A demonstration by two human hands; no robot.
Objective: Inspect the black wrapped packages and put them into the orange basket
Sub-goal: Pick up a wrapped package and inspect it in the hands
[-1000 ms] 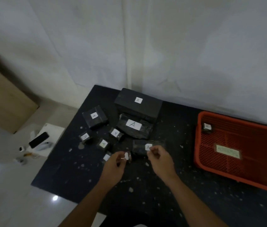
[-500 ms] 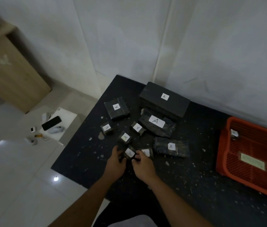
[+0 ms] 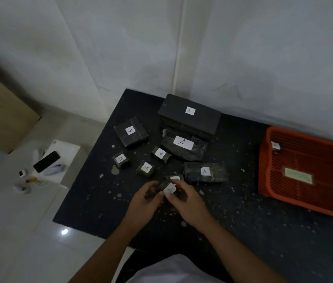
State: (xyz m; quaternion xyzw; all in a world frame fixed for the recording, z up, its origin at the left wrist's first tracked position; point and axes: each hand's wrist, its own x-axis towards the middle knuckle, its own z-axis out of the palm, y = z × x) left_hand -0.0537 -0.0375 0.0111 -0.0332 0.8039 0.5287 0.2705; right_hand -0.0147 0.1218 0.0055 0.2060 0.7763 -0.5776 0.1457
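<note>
Both hands hold one small black wrapped package (image 3: 168, 188) with a white "A" label, just above the black table (image 3: 243, 221). My left hand (image 3: 144, 203) grips its left side and my right hand (image 3: 186, 201) pinches its right side. Several more labelled black packages lie behind: a big box (image 3: 190, 116), a long one (image 3: 184, 147), a flat one (image 3: 205, 172), a square one (image 3: 131, 132) and small ones (image 3: 120, 159) (image 3: 147, 168) (image 3: 161, 154). Another small package (image 3: 174, 177) peeks out behind my fingers. The orange basket (image 3: 263, 160) at the right holds one small package (image 3: 275, 146).
The table's left edge drops to a tiled floor with a white stool (image 3: 59, 158) carrying a phone (image 3: 46, 161) and small items. A wooden cabinet (image 3: 0, 113) stands at far left. White walls close the back. White specks dot the table.
My hands closed round the small package and lifted it slightly, label facing up. The camera view shifted left and then partly back.
</note>
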